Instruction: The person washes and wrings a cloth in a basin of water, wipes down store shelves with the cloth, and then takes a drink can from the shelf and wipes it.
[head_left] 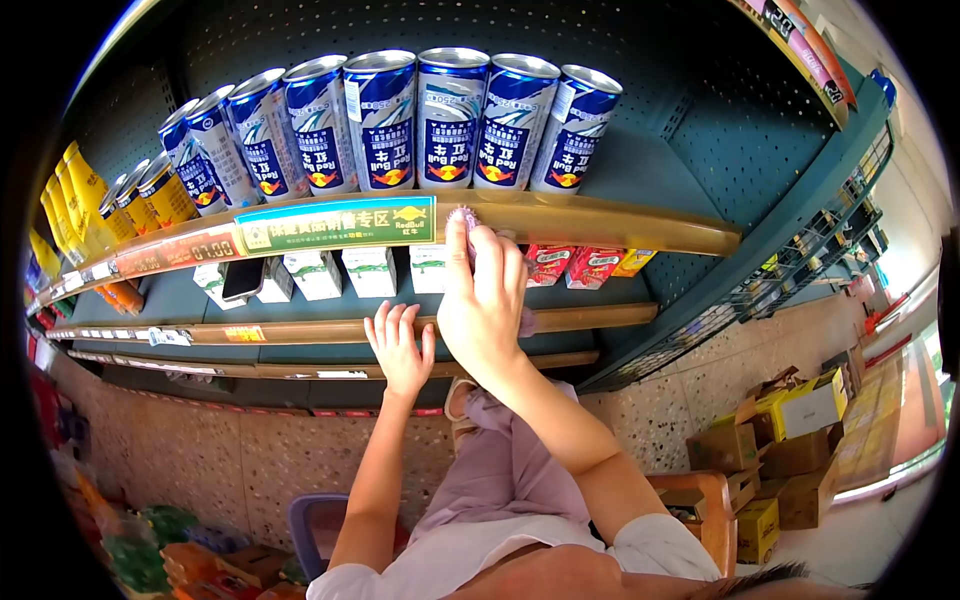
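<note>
My right hand [487, 290] presses a purple cloth [468, 218] against the tan front rail [590, 225] of the shelf, just right of the green Red Bull label strip [335, 220]. Part of the cloth also shows below the fingers, beside the hand. Over on the left, my left hand [400, 350] is near the lower shelf rail [300, 331], its fingers spread and nothing in them. Above the rail stands a row of blue and silver Red Bull cans [380, 125].
Yellow cans [165, 190] stand farther left. White cartons [370, 270], red boxes [595, 267] and a dark phone [243, 280] are on the shelf below. Cardboard boxes [722, 448] lie on the floor at right, near a wooden chair [717, 510]. A purple basin [310, 530] is at lower left.
</note>
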